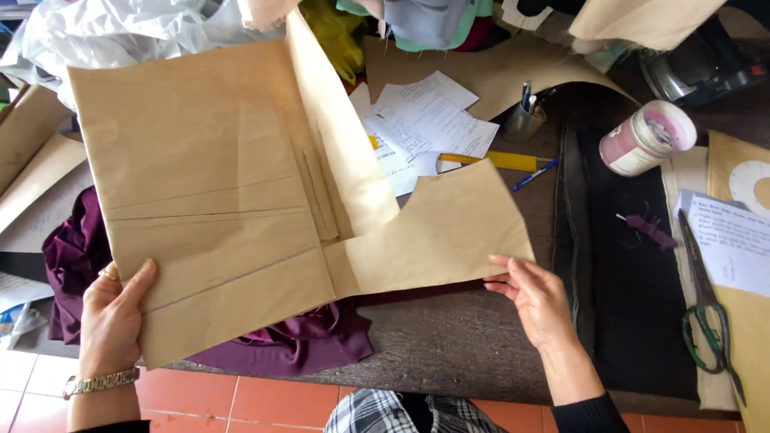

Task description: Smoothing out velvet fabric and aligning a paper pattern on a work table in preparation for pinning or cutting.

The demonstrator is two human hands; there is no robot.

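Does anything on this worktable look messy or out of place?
Mostly the dark purple satin fabric: it lies bunched under the big tan paper pattern piece and spills over the edge of the dark wooden table. Nothing looks torn or damaged.

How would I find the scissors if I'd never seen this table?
Start at the dark wooden table and look along its right side, past the black cloth. The scissors lie there beside a white sheet of paper. Nothing else nearby has their green loop handles and long grey blades.
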